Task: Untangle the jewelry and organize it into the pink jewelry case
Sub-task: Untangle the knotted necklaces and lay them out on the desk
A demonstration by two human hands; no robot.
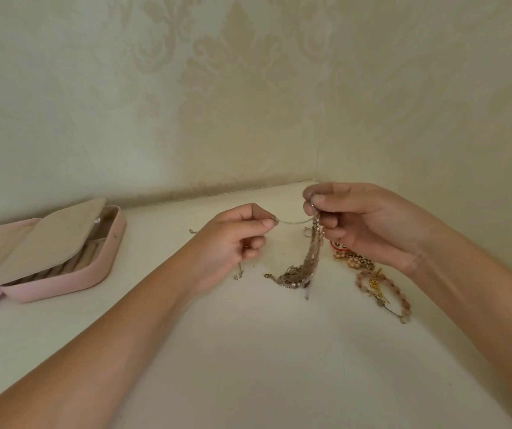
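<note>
My right hand [357, 221] pinches the top of a tangled bunch of thin chains [310, 261], which hangs down with its lower end resting on the white surface. My left hand [236, 239] pinches one fine chain strand [293, 221] pulled sideways out of the bunch; a small clasp end [238, 274] dangles below this hand. The pink jewelry case [62, 261] lies open at the left, its beige inner flap [53, 239] half raised over ring rolls.
A pink beaded bracelet with gold charms [384, 289] and a beaded cluster with a red-and-white piece [347, 255] lie under my right wrist. A small hook [193, 231] lies behind my left hand. Patterned walls form a corner close behind the table.
</note>
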